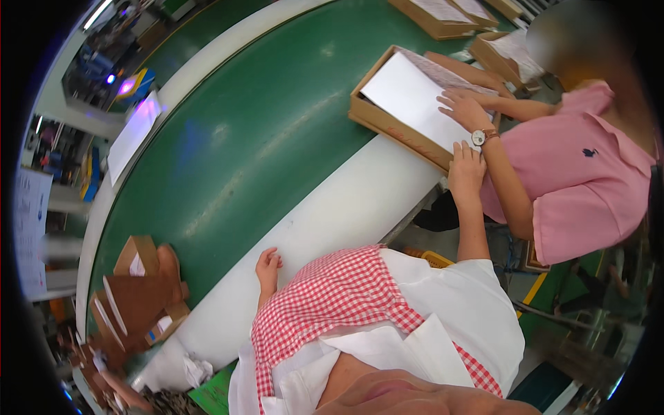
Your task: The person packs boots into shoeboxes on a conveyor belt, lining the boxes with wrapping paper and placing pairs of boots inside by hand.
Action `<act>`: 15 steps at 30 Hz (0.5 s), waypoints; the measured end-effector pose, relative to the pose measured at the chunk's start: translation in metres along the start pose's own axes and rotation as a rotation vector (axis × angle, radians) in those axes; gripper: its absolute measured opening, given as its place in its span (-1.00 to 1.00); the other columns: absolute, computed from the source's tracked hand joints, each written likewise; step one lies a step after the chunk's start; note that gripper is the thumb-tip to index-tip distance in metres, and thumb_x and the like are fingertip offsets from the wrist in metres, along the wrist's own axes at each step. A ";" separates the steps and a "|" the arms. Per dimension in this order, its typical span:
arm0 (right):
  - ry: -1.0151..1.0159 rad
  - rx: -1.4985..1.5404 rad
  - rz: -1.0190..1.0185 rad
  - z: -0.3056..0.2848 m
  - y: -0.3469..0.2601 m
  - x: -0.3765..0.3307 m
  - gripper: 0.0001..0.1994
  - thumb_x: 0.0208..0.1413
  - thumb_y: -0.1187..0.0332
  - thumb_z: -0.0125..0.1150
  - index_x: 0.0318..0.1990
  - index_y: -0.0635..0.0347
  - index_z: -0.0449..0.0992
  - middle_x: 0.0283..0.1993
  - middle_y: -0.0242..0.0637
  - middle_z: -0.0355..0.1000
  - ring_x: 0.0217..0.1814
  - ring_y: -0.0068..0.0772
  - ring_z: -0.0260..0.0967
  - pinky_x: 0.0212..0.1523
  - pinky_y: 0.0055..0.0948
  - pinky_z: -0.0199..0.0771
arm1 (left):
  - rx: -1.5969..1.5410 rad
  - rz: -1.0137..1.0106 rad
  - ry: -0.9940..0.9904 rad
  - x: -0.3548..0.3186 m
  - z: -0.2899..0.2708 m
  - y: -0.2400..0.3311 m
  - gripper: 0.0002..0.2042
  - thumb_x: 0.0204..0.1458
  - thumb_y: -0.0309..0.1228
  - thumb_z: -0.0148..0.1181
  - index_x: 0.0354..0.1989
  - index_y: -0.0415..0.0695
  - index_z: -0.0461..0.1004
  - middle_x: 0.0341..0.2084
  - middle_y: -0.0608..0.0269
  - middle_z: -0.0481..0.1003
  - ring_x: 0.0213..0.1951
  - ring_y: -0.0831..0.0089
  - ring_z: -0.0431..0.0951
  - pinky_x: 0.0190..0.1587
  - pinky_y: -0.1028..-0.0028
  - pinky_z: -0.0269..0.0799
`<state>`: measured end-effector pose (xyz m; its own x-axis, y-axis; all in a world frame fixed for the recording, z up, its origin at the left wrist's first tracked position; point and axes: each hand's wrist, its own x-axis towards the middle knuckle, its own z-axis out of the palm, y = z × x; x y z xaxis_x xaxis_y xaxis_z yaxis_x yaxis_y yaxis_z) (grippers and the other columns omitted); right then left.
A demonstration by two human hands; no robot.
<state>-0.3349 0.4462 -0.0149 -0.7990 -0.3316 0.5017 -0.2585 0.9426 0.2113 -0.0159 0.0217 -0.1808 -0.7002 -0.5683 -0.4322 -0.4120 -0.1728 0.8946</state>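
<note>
Evidently, a shallow cardboard box (398, 129) is being attended to by two people at the long green surface (277, 131), where it is placed partly over the white border (325, 211) nearest the wearer. Inside it, a large white sheet (401, 86) is laid, with patterned paper (453, 72) seen along the far side.

The box's near wall is met close to its right-hand corner by the right hand (467, 168), whose fingers are extended over the rim; whether anything is pinched in that grip cannot be told. The left hand (268, 268) is held near the white border, well apart from the box; its grip is loosely half open, with the fingers slightly curled, and nothing is held in it.

The sheet is touched by a co-worker's hand (462, 111), above which a watch (478, 137) is worn. A pink shirt (574, 173) is worn by this co-worker, and a red-and-white checked apron (332, 290) by the wearer.

Toward the left end of the surface, a brown boot (168, 271) is stood beside opened cartons (136, 250). Further boxes (434, 17) are set out at the upper right. A yellow basket (437, 259) is partly hidden behind the wearer's white sleeve (470, 294).
</note>
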 end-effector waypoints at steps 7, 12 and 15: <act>-0.555 1.840 -0.355 -0.133 -0.138 0.055 -0.54 0.16 0.47 -0.05 0.24 0.30 0.20 0.01 -0.13 0.44 -0.08 -0.36 0.43 -0.11 -0.50 0.37 | 0.008 -0.019 -0.058 -0.006 0.019 0.021 -0.76 0.04 -0.54 0.06 -0.10 -0.22 0.46 -0.42 0.27 0.48 -0.41 0.57 0.46 -0.34 0.58 0.45; -0.720 1.984 -1.292 -0.235 -0.179 0.104 -0.63 0.03 0.38 0.04 0.02 0.30 0.44 -0.10 -0.11 0.49 -0.18 -0.31 0.37 -0.13 -0.32 0.32 | -0.087 -0.089 0.050 -0.052 0.005 -0.017 -0.77 0.07 -0.54 0.04 -0.09 -0.22 0.46 -0.41 0.29 0.46 -0.38 0.57 0.46 -0.30 0.57 0.45; -0.770 2.125 -1.316 -0.261 -0.185 0.100 -0.68 0.03 0.33 0.08 -0.08 0.29 0.50 -0.17 -0.21 0.53 -0.22 -0.35 0.39 -0.21 -0.35 0.33 | -0.149 -0.057 0.012 -0.047 0.012 -0.014 -0.77 0.08 -0.54 0.03 -0.09 -0.21 0.46 -0.41 0.30 0.46 -0.37 0.56 0.46 -0.28 0.57 0.45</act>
<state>-0.2257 0.2289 0.2148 0.2218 -0.8039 0.5518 -0.0352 -0.5722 -0.8194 0.0161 0.0602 -0.1742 -0.6705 -0.5637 -0.4824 -0.3591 -0.3224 0.8758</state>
